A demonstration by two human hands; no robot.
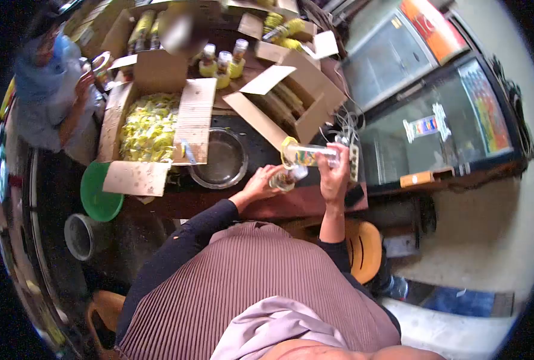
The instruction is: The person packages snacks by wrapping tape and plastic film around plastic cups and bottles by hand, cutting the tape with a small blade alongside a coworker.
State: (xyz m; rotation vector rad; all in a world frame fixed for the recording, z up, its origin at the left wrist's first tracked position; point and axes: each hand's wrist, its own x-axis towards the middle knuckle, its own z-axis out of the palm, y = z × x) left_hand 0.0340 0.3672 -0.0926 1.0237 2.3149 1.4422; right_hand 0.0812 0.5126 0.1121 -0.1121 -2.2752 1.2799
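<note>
My right hand (335, 175) is closed around a clear cylindrical container (304, 156), tilted nearly level. This container has a yellow band at its left end and a coloured print on its side. Just left of it, my left hand (262, 183) has its fingers wrapped round a small clear glass jar (287, 179). What is inside the jar is too blurred to tell. Both hands are over the near edge of the dark table (256, 157), with the left one close to a shallow metal basin (238, 155).
A cardboard box (196, 114) of yellow pieces stands left of the basin. Behind are yellow-based jars (222, 69) and an open carton (258, 123). A person (54, 90) stands at the left, above a green basin (101, 195) and grey bucket (82, 237). Glass-fronted coolers (438, 129) are at right.
</note>
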